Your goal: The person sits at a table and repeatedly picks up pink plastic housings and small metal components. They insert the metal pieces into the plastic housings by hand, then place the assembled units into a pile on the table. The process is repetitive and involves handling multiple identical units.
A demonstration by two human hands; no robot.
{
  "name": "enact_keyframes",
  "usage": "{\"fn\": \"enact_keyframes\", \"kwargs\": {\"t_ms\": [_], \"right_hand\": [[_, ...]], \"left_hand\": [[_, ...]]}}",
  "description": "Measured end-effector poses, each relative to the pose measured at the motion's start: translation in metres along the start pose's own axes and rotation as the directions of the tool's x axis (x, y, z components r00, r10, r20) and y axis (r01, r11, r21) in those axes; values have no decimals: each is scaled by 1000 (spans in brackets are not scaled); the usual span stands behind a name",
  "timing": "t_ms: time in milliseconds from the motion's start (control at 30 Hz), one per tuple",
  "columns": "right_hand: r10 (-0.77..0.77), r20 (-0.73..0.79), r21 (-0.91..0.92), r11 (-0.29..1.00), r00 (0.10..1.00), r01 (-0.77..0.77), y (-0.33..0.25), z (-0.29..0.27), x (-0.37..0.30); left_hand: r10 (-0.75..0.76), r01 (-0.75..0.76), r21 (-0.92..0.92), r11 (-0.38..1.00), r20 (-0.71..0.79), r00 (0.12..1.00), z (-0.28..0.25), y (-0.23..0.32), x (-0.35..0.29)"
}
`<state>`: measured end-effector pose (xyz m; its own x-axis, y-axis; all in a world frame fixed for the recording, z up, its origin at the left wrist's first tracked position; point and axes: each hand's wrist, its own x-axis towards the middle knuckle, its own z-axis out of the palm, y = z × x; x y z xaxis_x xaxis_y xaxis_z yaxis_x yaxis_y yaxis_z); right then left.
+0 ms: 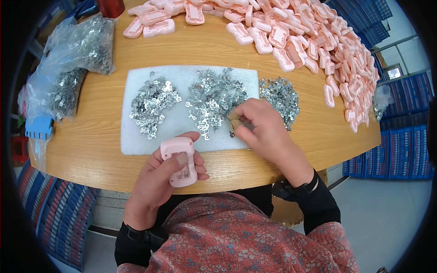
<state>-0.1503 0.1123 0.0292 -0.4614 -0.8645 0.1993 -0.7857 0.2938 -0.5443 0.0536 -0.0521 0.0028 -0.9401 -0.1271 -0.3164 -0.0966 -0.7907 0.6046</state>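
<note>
My left hand (161,175) holds a small pink plastic housing (179,161) over the near edge of the wooden table (91,150), thumb on its top. My right hand (261,127) rests on a white foam pad (136,143), its fingertips pinching a small metal clip (232,133) beside the middle pile of metal clips (214,100). Another pile of clips (152,103) lies on the pad's left part. A third pile of clips (280,96) sits on the bare wood just right of the pad.
A large heap of pink housings (318,41) curves along the table's far and right edge. Clear plastic bags of metal clips (86,45) lie at the far left. Blue crates (400,150) stand on the floor to the right and lower left.
</note>
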Motion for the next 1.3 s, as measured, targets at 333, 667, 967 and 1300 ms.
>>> {"fn": "enact_keyframes", "kwargs": {"t_ms": [333, 667, 967, 1300], "right_hand": [[372, 188, 779, 507, 909, -369, 11, -6, -12], [329, 358, 875, 209, 874, -437, 4, -3, -23], [419, 2, 455, 808, 908, -374, 26, -22, -42], [108, -284, -145, 977, 953, -154, 35, -44, -39]], "left_hand": [[-73, 78, 118, 990, -49, 996, 29, 8, 20], [71, -53, 194, 979, -89, 994, 48, -8, 52], [89, -52, 216, 975, -167, 982, 36, -5, 30], [89, -50, 246, 968, -151, 985, 20, -5, 11]]}}
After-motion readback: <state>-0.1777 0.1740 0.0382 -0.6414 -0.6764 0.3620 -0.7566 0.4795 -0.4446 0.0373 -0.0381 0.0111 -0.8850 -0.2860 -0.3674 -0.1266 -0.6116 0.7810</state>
